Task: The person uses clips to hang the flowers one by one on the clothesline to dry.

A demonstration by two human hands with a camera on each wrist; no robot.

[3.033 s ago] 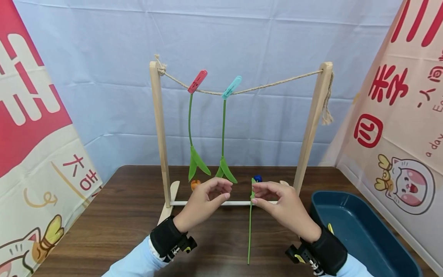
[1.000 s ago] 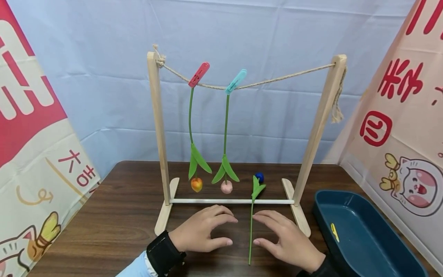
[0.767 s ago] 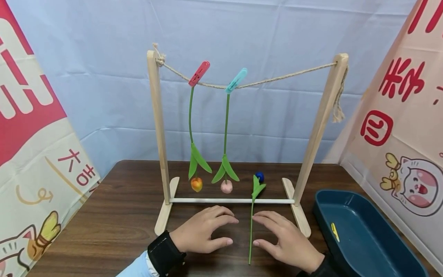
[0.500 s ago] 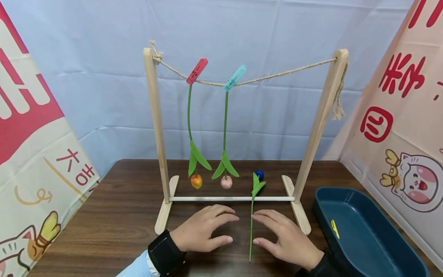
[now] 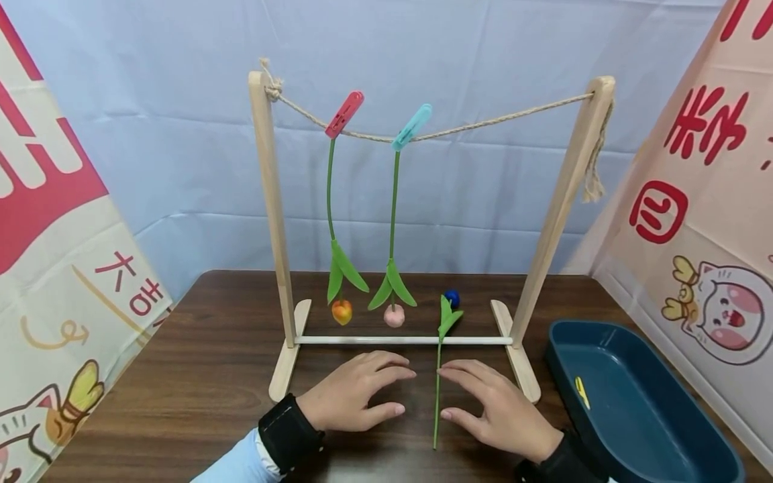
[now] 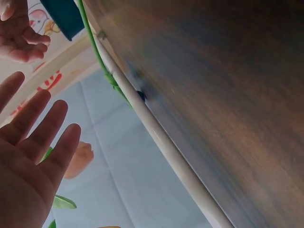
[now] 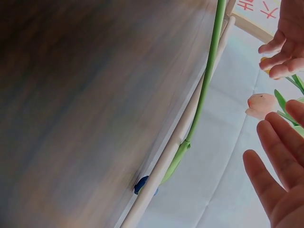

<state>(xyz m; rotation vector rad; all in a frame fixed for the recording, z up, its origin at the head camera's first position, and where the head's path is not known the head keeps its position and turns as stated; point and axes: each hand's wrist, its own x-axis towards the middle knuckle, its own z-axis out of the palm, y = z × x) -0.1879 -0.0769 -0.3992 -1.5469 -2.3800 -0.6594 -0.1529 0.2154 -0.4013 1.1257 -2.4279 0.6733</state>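
My left hand (image 5: 359, 391) hovers over the table in front of the frame's white bar, fingers relaxed and holding nothing. Facing it, my right hand (image 5: 498, 406) has loosely bent fingers, their tips right by the stem of a blue artificial tulip (image 5: 437, 396). That tulip leans across the white bar (image 5: 362, 340), its blue bloom on the far side. From the rope (image 5: 501, 119) hang two more tulips upside down: an orange one (image 5: 341, 312) under a red clothespin (image 5: 345, 115) and a pink one (image 5: 394, 315) under a light blue clothespin (image 5: 412, 127).
The wooden frame's posts (image 5: 274, 201) stand on flat feet (image 5: 516, 372) at either side. A dark teal tray (image 5: 658, 416) with a yellow clothespin (image 5: 582, 392) in it sits at the right. Cloth backdrops (image 5: 459, 201) enclose the table.
Both hands have come down from near the hanging flowers toward the table and spread open, uncovering the orange and pink blooms. Over the last second they stay nearly still while the head view tilts slightly.
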